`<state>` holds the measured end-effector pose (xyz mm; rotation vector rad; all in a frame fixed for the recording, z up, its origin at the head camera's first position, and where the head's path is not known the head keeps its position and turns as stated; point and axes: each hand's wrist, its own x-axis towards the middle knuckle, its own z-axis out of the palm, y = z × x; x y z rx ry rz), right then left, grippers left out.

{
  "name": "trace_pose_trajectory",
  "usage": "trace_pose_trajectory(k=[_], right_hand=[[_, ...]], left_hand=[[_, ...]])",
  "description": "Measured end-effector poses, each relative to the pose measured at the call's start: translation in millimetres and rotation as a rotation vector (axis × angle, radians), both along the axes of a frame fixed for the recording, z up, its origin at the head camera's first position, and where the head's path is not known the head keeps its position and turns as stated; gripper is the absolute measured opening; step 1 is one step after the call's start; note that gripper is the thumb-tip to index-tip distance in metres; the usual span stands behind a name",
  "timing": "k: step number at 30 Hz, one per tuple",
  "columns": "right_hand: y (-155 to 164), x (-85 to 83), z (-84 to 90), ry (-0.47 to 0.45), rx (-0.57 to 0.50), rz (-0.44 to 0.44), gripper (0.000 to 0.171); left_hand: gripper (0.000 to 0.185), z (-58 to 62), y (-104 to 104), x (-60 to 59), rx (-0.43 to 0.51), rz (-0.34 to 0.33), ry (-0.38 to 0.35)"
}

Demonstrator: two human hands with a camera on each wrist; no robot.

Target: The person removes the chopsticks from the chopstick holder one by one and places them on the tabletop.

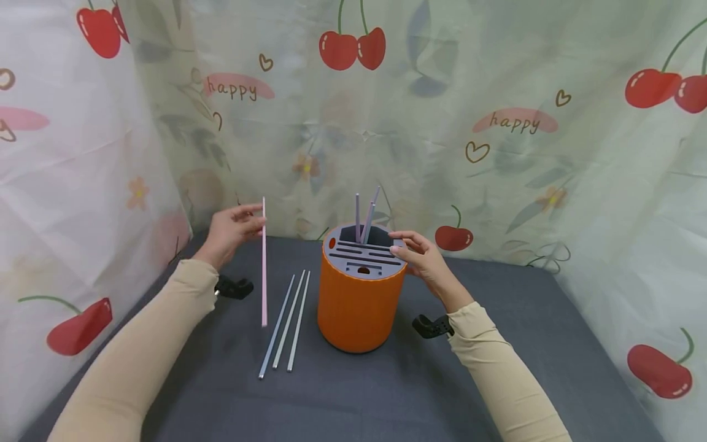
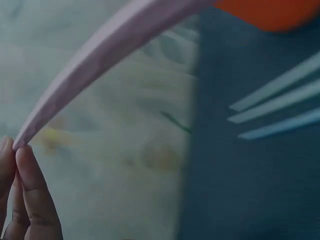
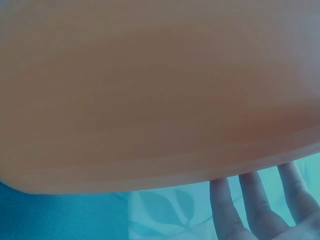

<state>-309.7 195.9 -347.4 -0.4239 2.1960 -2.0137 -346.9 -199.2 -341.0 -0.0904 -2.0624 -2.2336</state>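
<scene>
My left hand (image 1: 234,230) pinches a pink chopstick (image 1: 264,270) near its upper end, between thumb and fingertips. The chopstick hangs upright to the left of an orange knife block (image 1: 359,307). In the left wrist view, the pink chopstick (image 2: 85,70) runs up and right from the fingertips. My right hand (image 1: 422,261) rests on the right side of the block's grey slotted top (image 1: 364,269). Its fingers (image 3: 255,200) touch the edge in the right wrist view. Several lilac chopsticks (image 1: 358,212) stand in the block's rear compartment.
A bluish chopstick (image 1: 277,325) and two silvery ones (image 1: 299,322) lie side by side on the dark tablecloth (image 1: 353,405), left of the block. Behind and at both sides hangs a cherry-print curtain (image 1: 353,135).
</scene>
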Motion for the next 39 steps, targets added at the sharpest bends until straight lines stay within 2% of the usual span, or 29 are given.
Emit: trace_pose_trajectory(k=[3,6,10,14,18,23,32,39], right_hand=[[1,-0.6,-0.5,0.002,-0.004,-0.003,0.030],[1,-1.5,-0.8,0.001,-0.003,-0.004,0.029],[1,-2.2,-0.6,0.002,0.002,0.001,0.029],[1,-2.5,0.0,0.002,0.007,0.008,0.031],[1,-2.8,-0.1,0.002,0.014,0.011,0.032],[0,-2.4,-0.3,0.007,0.008,0.015,0.031],[1,-1.6,0.4,0.006,0.003,0.011,0.028],[2,-1.1,-0.9,0.010,-0.003,0.016,0.028]], left_hand=[[0.051,-39.8,-2,-1.7,-0.139,-0.029,-0.080],[0.048,-69.9,-2,-2.5,-0.244,-0.047,-0.159],[0.044,-95.8,0,-1.8,-0.322,-0.077,-0.229],[0.042,-111.2,3,-2.5,-0.343,-0.095,-0.245],[0.041,-120.9,3,-5.3,-0.372,-0.104,-0.266],[0.039,-126.4,2,-7.4,-0.419,-0.094,-0.305],[0.037,-127.6,7,-11.2,-0.503,-0.058,-0.333],[0.039,-127.5,11,-12.3,-0.517,-0.039,-0.356]])
